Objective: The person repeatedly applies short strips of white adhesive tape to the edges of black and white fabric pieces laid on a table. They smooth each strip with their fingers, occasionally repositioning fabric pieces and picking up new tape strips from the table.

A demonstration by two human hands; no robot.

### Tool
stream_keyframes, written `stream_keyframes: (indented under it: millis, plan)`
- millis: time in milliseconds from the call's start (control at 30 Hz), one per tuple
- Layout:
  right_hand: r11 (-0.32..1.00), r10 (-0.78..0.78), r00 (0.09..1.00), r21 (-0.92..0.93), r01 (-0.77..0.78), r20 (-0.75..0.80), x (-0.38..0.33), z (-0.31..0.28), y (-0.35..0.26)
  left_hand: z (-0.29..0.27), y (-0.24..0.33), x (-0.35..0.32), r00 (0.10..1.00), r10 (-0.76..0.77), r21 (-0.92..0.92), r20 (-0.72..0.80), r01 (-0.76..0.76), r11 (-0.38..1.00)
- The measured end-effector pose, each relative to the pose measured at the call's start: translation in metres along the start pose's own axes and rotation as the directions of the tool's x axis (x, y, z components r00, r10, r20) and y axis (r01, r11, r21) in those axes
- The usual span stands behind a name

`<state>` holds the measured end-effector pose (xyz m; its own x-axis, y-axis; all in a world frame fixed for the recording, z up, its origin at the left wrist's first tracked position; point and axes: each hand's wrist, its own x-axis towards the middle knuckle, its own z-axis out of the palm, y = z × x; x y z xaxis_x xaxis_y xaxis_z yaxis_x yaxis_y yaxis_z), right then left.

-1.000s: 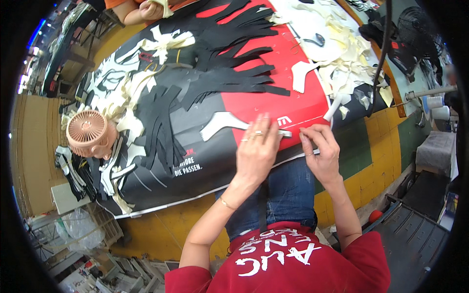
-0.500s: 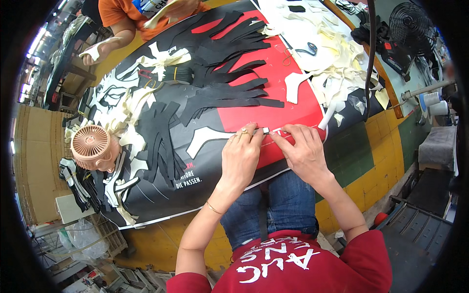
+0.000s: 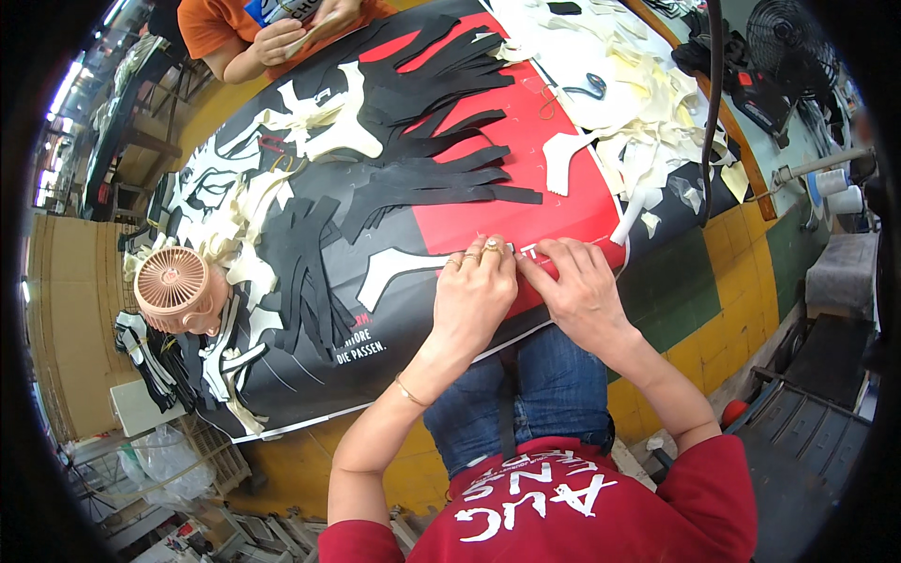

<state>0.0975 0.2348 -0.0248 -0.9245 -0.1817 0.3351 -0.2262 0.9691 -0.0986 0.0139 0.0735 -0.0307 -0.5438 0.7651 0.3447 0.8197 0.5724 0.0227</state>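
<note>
A white Y-shaped cut piece with a dark edge (image 3: 399, 266) lies on the printed black and red sheet (image 3: 469, 218) at the near side of the table. My left hand (image 3: 477, 289) is closed over the narrow end of this piece, with bunched fingertips pressing it down; they hide its tip. Close on the right rests my right hand (image 3: 580, 283), fingers bent onto the red area. Its thumb points at the left fingertips, and a gap shows between thumb and forefinger. Nothing is visible in the right hand.
Black strips (image 3: 441, 174) fan across the table. Cream offcuts (image 3: 648, 131) heap at the right, and a pink fan (image 3: 174, 289) stands at the left. Across the table, a person in orange (image 3: 221, 36) handles a pale piece. A dark cable (image 3: 715, 113) hangs at the right.
The person across has laid a white piece over the black coil and brought both hands together. My left fingers have shifted slightly over the piece's end, covering the tip; my right hand hardly moved.
</note>
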Motion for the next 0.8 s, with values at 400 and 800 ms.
stream_keyframes:
  millis: [400, 800]
  plan:
    - [1.000, 0.007, 1.000, 0.018, -0.007, -0.021, -0.001, 0.001, -0.001, -0.003, -0.004, 0.005, 0.991, -0.115, -0.202, 0.073, 0.127, 0.971]
    - [1.000, 0.012, 0.999, 0.008, -0.012, -0.053, -0.001, 0.002, -0.001, 0.005, 0.003, 0.006, 0.992, 0.110, 0.119, 0.061, -0.116, 0.986]
